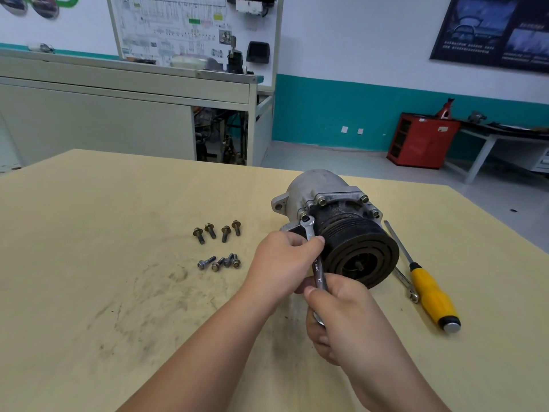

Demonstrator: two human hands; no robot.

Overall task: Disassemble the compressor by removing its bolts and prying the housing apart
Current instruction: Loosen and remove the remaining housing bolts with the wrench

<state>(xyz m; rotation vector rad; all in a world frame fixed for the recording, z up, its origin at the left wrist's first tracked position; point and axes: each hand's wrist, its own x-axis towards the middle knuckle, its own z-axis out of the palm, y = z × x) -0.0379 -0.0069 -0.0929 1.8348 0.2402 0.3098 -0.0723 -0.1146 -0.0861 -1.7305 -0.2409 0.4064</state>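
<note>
Firmly held: the right hand (341, 316) curls round the lower shaft of a wrench (319, 272), and the left hand (285, 260) pinches it higher up. The wrench head sits on a flange bolt (304, 216) at the compressor's nine o'clock. The compressor (341, 221) lies on its side on the table (89, 233), pulley toward the person. Eight loose bolts (225, 232) lie in two clusters out at nine o'clock, and a yellow screwdriver (432, 295) lies at four o'clock. At least four bolts are seated in the flange and the housing looks unsplit, so the job appears roughly half done, with the prying not yet begun.
</note>
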